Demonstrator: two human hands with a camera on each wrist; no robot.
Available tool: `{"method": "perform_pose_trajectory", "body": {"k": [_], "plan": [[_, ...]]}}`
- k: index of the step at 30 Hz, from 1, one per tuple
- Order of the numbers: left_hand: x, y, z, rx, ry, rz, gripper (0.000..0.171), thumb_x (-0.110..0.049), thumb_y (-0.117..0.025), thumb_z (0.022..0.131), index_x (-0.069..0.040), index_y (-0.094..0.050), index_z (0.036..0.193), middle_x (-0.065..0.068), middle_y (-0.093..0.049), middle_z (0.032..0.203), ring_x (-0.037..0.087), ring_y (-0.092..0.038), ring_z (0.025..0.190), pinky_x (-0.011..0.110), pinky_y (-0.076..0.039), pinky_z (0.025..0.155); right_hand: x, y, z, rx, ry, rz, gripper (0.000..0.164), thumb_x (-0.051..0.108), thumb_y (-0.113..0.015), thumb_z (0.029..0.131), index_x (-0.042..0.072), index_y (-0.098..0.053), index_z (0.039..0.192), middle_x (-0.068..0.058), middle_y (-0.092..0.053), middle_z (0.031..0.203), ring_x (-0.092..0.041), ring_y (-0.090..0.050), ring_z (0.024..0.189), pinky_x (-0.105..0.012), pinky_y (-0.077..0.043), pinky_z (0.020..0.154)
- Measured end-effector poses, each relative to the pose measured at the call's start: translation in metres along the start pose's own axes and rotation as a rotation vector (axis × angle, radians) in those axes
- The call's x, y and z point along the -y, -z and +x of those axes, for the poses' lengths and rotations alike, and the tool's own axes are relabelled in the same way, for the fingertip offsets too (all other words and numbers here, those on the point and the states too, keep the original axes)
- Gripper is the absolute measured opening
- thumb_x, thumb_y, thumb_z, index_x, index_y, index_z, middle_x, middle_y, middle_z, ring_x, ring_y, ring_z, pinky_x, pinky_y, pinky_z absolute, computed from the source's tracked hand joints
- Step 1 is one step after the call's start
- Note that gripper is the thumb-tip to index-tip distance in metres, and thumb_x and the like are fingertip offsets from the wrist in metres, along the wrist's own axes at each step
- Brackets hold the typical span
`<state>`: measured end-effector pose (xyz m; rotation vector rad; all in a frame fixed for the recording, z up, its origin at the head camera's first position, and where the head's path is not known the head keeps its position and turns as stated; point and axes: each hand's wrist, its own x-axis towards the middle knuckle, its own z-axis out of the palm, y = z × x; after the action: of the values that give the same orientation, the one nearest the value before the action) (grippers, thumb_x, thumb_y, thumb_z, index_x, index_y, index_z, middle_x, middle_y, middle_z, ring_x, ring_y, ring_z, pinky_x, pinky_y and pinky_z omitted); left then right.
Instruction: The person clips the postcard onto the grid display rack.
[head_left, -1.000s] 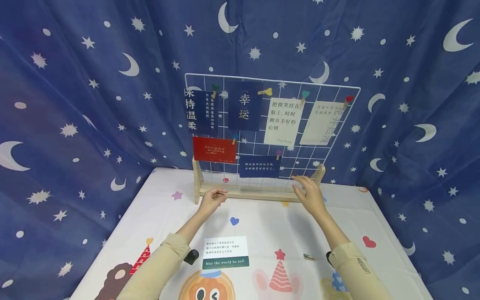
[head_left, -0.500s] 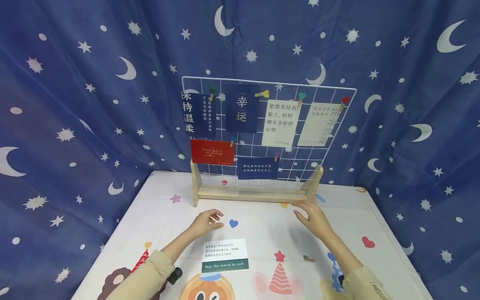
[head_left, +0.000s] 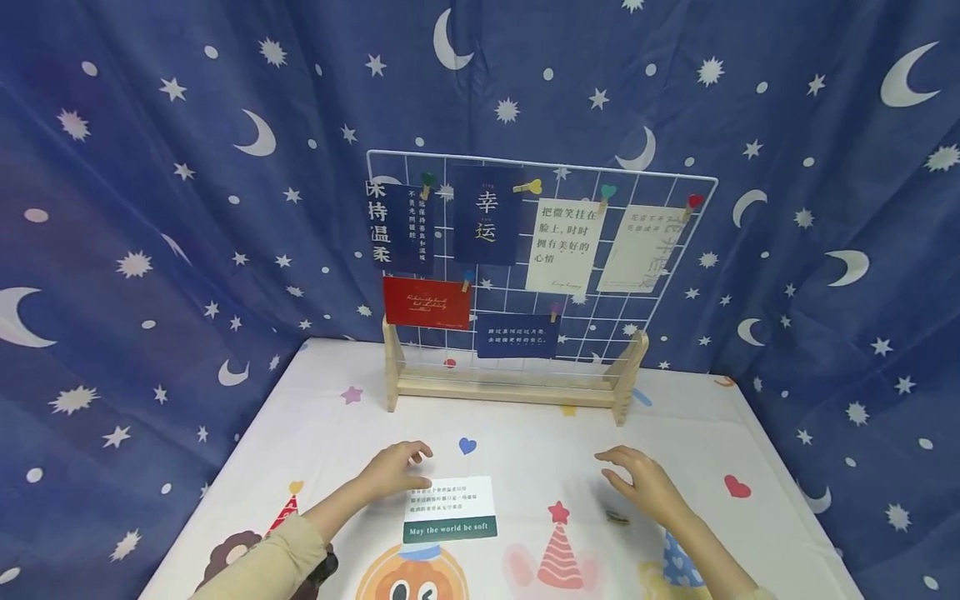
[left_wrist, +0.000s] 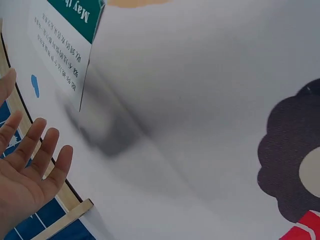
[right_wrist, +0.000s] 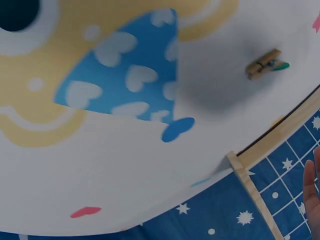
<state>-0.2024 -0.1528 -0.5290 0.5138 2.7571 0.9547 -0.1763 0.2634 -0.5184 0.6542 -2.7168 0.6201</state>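
Note:
My left hand (head_left: 392,470) hovers at the upper left corner of a white and green card (head_left: 450,504) lying on the table; its fingers are loosely spread and hold nothing. In the left wrist view the same card (left_wrist: 67,42) shows at the top, beyond the spread fingers (left_wrist: 42,150). On the right, my right hand (head_left: 637,482) is above a small wooden clothespin (head_left: 617,518), fingers relaxed and apart from it. The right wrist view shows this clothespin (right_wrist: 263,64) with a green tip, while only some fingers (right_wrist: 310,187) appear at the edge.
A white wire grid (head_left: 592,321) in a wooden stand (head_left: 510,390) stands at the back. Clipped to it are several cards, among them a red card (head_left: 427,302) and a small blue card (head_left: 517,336). A starry blue curtain (head_left: 187,208) hangs around the patterned tablecloth (head_left: 525,442).
Both hands have drawn back from the grid's foot toward the front of the table. My left hand came down beside the white and green card, my right hand over the clothespin.

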Motion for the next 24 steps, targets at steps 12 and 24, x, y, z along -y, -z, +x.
{"method": "perform_pose_trajectory", "body": {"k": [12,24], "plan": [[0.005,-0.008,-0.004,0.074,-0.042,0.045,0.051,-0.027,-0.081,0.069,-0.005,-0.061,0.111,0.016,-0.065,0.104,0.034,-0.061,0.097,0.053,-0.05,0.085,-0.005,0.001,-0.023,0.16,-0.032,0.012,0.02,0.007,-0.068,0.083,0.007,-0.068,0.103,-0.004,-0.069,0.101,-0.029,-0.066,0.094,-0.04,-0.055,0.079],[0.009,-0.015,-0.005,0.082,-0.043,0.146,0.063,-0.033,-0.084,0.062,-0.006,-0.061,0.114,0.011,-0.063,0.102,0.028,-0.059,0.093,0.05,-0.052,0.081,-0.01,0.003,-0.036,0.19,-0.04,0.029,0.019,0.009,-0.067,0.084,0.006,-0.068,0.102,-0.004,-0.069,0.1,-0.028,-0.066,0.091,-0.038,-0.056,0.076]]}}
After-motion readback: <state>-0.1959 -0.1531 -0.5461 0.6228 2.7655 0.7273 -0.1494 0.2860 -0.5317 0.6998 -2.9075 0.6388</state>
